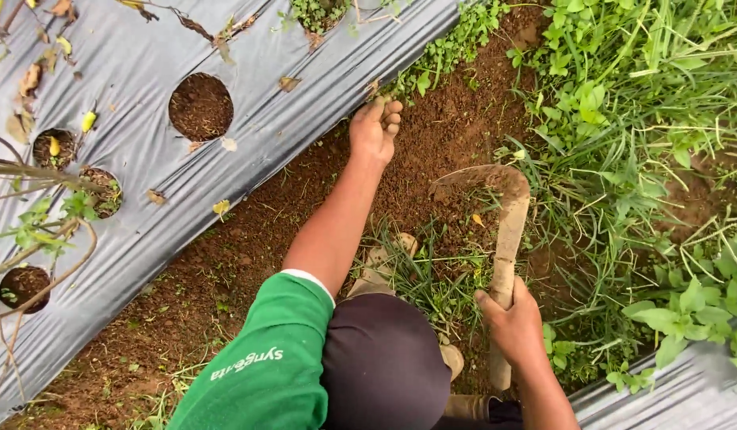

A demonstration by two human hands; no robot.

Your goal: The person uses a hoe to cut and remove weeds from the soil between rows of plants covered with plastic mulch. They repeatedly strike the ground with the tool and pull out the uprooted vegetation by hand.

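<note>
The left hand [375, 127] is stretched out to the edge of the plastic mulch [265, 119], its fingers curled shut on a small tuft of weed [378, 94] where sheet meets soil; the right hand [513, 322] is closed round the wooden handle of a sickle [504, 231], whose curved, soil-caked blade is laid on the ground between the two hands. The work is judged to be partly done; the strip of soil [249, 255] along the sheet is seen mostly bare, with only small sprouts left; a patch of grass [432, 271] remains just before the knee [384, 358], and a line of low weeds [448, 48] is left further along the sheet's edge. To the right a dense bank of grass and broad-leaved weeds [647, 159] is untouched, and it is there that most is judged to be left. Round planting holes [201, 106] are cut in the mulch; dry leaves are scattered over it; thin plant stems [42, 223] are bent across its left part. A second sheet [671, 394] is glimpsed at the lower right; the reach to the grass patch is crowded by the knee and a boot [376, 267].
</note>
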